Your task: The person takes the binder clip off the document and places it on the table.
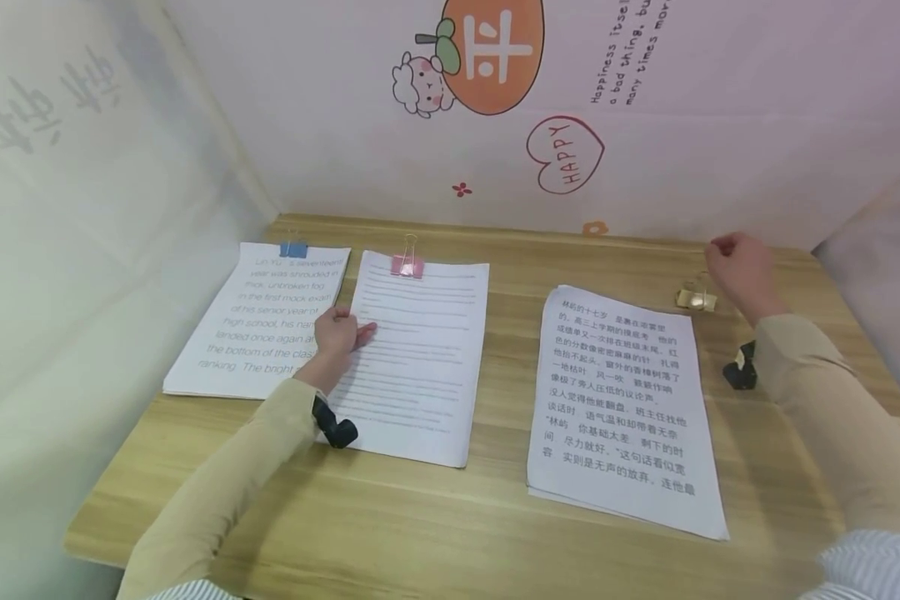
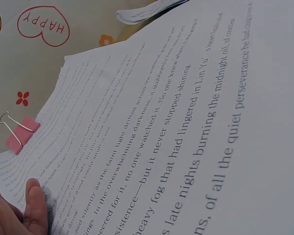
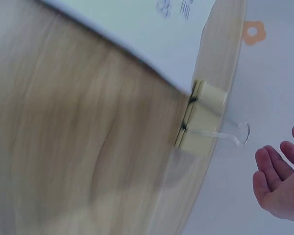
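Note:
My left hand [image 1: 336, 340] rests at the left edge of a printed stack of sheets [image 1: 420, 358], its thumb lying on the top page. A pink binder clip [image 1: 407, 266] sits on that stack's top edge, wire handle up. Over at the right, my right hand [image 1: 742, 268] is held just beyond a yellow binder clip [image 1: 696, 300]. Its fingers bend loosely and hold nothing; the right wrist view shows a gap between the fingertips and the clip's wire handle [image 3: 245, 134]. This clip lies by the top right corner of a stack with Chinese text [image 1: 622, 417].
Farther left lies a large-print English stack [image 1: 247, 317] with a blue binder clip [image 1: 293, 249] on its top edge. The wooden table [image 1: 450, 533] meets a printed white backdrop [image 1: 330, 125] behind. A black wrist camera [image 1: 740, 367] hangs beneath the right forearm.

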`<state>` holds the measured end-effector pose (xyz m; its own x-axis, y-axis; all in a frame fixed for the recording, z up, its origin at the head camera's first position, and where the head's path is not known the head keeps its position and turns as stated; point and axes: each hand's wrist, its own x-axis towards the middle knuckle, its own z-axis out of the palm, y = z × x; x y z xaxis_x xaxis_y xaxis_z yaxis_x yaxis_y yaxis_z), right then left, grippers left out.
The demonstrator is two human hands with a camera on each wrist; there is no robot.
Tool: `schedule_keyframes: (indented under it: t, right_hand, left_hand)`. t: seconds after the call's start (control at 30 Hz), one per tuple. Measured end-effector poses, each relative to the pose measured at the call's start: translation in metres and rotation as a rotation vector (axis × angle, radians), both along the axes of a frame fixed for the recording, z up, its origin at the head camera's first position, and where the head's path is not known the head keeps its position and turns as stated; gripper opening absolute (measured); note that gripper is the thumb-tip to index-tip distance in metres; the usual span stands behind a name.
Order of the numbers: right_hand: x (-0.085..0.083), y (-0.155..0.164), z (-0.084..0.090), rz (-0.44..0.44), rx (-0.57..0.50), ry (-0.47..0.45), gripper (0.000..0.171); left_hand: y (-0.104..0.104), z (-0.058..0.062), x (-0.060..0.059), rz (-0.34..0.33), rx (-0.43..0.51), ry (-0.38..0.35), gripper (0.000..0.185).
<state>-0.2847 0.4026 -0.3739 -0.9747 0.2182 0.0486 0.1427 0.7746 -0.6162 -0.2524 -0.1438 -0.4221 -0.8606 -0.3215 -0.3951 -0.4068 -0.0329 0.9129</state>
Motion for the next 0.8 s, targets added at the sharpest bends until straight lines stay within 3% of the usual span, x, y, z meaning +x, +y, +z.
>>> schedule_keyframes:
  t: [0.23, 0.67, 0.8]
  right_hand:
    - [-0.015, -0.042, 0.008, 0.038, -0.043, -0.041, 0.057]
    - [-0.045, -0.123, -0.008, 0.215, -0.055, 0.007, 0.042]
    - [-0.052, -0.149, -0.010, 0.276, -0.087, 0.016, 0.039]
  left_hand:
    - [0.008, -0.004, 0.005, -0.024, 0.043, -0.001, 0.034]
    - [0.028, -0.007, 0.014, -0.038, -0.009, 0.032, 0.038]
    - [0.034, -0.007, 0.014, -0.018, 0.044, 0.045, 0.034]
